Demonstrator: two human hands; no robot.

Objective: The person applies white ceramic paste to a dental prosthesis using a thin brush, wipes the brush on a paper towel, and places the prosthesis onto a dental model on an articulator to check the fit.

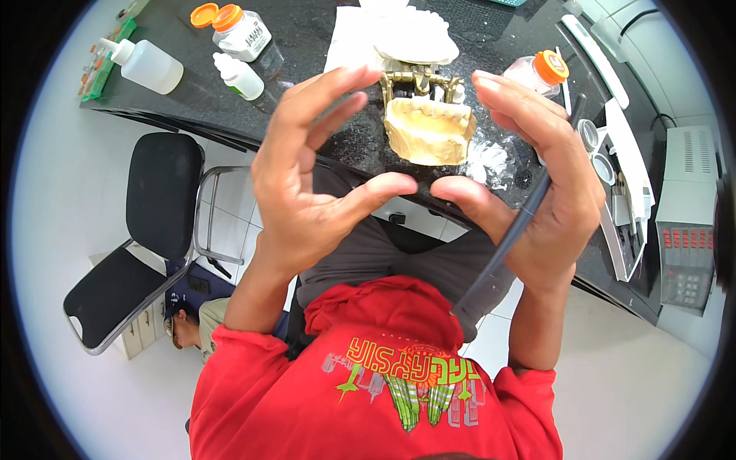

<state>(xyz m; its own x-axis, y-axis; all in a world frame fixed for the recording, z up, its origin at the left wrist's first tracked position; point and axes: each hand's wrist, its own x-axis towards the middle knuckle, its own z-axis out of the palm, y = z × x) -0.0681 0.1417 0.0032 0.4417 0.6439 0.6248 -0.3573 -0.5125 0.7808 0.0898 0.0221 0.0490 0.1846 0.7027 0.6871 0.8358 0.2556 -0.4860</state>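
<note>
My left hand (300,180) and my right hand (563,199) are raised on either side of a yellowish dental cast (429,138), thumbs and fingers curved towards each other. The left fingers are apart with nothing in them. A slim dark grey stick-like tool (512,238) lies slanted across my right palm, held in that hand; its exact kind cannot be made out. Between the hands, the cast with its row of teeth is on a brass-coloured articulator (422,79) near the counter's front edge. Neither hand visibly touches the cast. A white plaster piece (418,38) lies behind the articulator.
White crumbs (491,162) lie right of the cast. Bottles, including a squeeze bottle (153,67) and an orange-lidded jar (241,34), stand left on the dark counter (307,50). A long white tray (625,230) and grey device (685,222) are right. A black chair (162,195) and a person (186,326) are left.
</note>
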